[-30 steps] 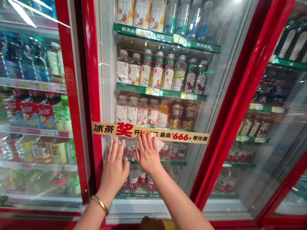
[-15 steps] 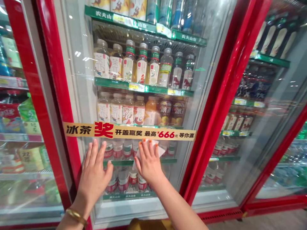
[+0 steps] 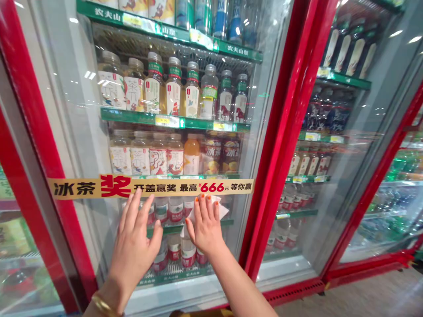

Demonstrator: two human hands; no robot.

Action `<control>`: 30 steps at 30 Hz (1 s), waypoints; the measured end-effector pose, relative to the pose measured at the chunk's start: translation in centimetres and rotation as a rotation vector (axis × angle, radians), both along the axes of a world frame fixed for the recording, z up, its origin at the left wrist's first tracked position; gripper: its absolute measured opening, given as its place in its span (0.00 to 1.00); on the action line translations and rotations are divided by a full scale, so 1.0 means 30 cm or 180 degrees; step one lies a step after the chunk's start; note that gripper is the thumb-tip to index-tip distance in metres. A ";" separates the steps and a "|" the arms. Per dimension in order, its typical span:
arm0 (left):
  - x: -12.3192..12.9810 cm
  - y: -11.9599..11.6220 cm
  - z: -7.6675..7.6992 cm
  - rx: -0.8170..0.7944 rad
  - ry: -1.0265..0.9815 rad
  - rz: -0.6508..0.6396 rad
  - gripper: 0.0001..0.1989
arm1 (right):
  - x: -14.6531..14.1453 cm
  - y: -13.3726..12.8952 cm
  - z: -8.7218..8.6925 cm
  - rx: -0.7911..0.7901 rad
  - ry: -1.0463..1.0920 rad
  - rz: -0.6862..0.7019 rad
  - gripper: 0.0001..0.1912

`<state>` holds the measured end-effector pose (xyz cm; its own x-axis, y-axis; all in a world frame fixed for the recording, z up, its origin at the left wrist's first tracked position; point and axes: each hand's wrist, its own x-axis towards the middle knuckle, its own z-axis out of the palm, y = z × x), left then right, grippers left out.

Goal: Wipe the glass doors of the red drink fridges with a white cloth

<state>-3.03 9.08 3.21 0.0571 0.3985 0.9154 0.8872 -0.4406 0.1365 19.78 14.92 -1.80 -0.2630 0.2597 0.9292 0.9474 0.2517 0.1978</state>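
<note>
My right hand (image 3: 207, 224) lies flat with straight fingers on a glass fridge door (image 3: 264, 119), a white paper tissue (image 3: 224, 212) spread under it. The tissue's corners show beyond the fingers and below the thumb; the rest is hidden by the hand. My left hand (image 3: 137, 237) is raised open at the same door, with its fingers apart and nothing in it. Its fingertips overlap the lower edge of a yellow banner strip (image 3: 183, 188) with black and red lettering. Whether they touch the glass I cannot tell. A gold bangle (image 3: 103, 306) circles the left wrist.
Behind the glass, green-edged shelves (image 3: 132, 115) carry several rows of drink bottles (image 3: 173, 92). Red door frames (image 3: 280, 127) border this door. More fridges with bottles (image 3: 353, 53) stand to the right and left. Grey floor (image 3: 373, 293) shows at lower right.
The view has shifted, so the fridge appears further left. Both hands have moved right along the banner. My left hand has also risen onto the banner's lower edge. The tissue stays under my right hand.
</note>
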 end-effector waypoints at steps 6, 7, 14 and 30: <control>0.017 0.027 -0.027 -0.0096 0.0102 0.0049 0.44 | 0.156 0.014 0.019 0.0051 0.0724 -0.0206 0.48; 0.020 0.028 -0.029 -0.0092 0.0072 0.0055 0.44 | 0.166 0.026 0.084 0.0034 0.0940 -0.0237 0.48; 0.022 0.028 -0.031 -0.0153 0.0097 0.0112 0.47 | 0.088 0.009 0.095 0.0019 -0.0175 0.0110 0.45; 0.001 0.000 -0.013 -0.0214 0.0281 0.0158 0.49 | 0.079 0.008 0.215 -0.0273 -0.0300 0.0257 0.49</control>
